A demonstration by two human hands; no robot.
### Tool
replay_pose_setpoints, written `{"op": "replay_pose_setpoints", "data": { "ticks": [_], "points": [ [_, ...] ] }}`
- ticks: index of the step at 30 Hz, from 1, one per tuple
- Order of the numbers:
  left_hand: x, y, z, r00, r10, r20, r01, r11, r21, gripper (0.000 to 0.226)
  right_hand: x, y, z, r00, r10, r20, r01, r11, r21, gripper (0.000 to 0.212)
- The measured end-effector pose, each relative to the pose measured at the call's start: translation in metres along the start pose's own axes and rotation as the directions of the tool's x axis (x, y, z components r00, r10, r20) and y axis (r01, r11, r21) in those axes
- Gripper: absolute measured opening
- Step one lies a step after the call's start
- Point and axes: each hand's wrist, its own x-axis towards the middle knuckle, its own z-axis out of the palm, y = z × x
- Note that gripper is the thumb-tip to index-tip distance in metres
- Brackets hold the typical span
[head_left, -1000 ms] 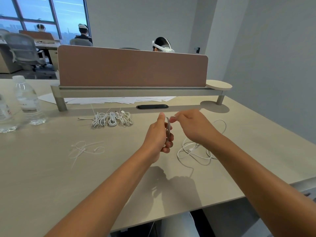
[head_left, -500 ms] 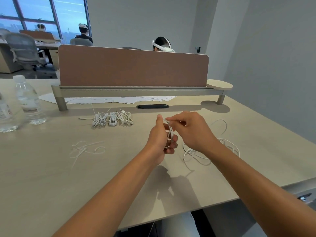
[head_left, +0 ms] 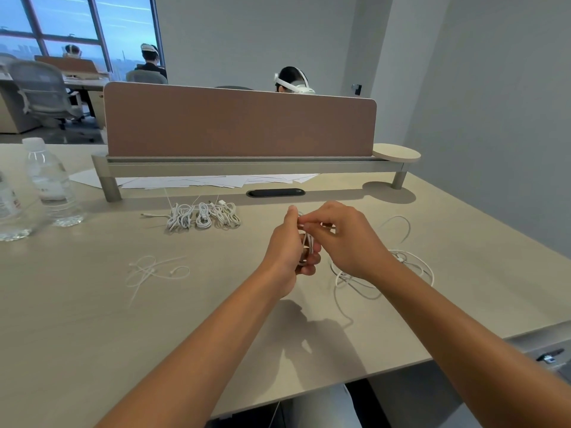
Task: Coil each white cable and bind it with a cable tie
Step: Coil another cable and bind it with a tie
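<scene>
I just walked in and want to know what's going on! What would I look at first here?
First, the two hands in the middle: the left hand grips a small coil of white cable while the right hand pinches the cable at its top. Behind them by the brown divider lies a row of bundled cables, and loose cable ties lie to the left on the desk.

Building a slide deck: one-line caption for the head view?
Left hand grips a white cable coil while right hand pinches its strand above the desk.

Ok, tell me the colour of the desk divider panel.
Brown; the divider panel shows in the head view.
</scene>
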Motion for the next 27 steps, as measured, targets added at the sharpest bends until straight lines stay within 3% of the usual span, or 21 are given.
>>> {"op": "replay_pose_setpoints", "data": {
  "ticks": [3,7,9,14,18,22,27],
  "points": [
    [0.001,-0.001,0.000,1.000,0.015,0.004,-0.015,1.000,-0.016,0.060,-0.001,0.001,-0.003,0.999,-0.011,0.042,0.011,1.000,-0.012,0.027],
    [0.003,-0.002,0.002,1.000,0.001,0.008,-0.001,0.998,-0.057,0.054,-0.004,0.000,-0.005,0.997,0.021,-0.081,-0.007,0.985,0.170,0.012],
    [0.003,-0.003,0.003,1.000,0.016,0.009,-0.015,0.999,-0.046,0.049,-0.005,-0.002,-0.006,0.994,0.046,-0.101,-0.023,0.975,0.221,0.018],
    [0.007,-0.001,0.004,0.992,0.095,-0.081,-0.096,0.995,-0.014,0.054,-0.009,-0.006,-0.003,0.991,0.091,-0.101,-0.085,0.994,0.064,0.020],
    [0.017,0.006,-0.002,0.973,0.172,-0.154,-0.192,0.974,-0.125,0.057,-0.020,-0.009,-0.003,0.984,0.167,-0.063,-0.164,0.985,0.047,0.012],
    [0.013,0.008,-0.002,0.978,0.183,-0.101,-0.203,0.944,-0.260,0.055,-0.029,-0.010,-0.001,0.980,0.200,-0.008,-0.191,0.948,0.253,0.014],
    [0.008,0.008,0.001,0.981,0.184,-0.067,-0.196,0.917,-0.347,0.056,-0.030,-0.017,0.006,0.968,0.232,-0.098,-0.207,0.954,0.216,0.017]
  ]
}}
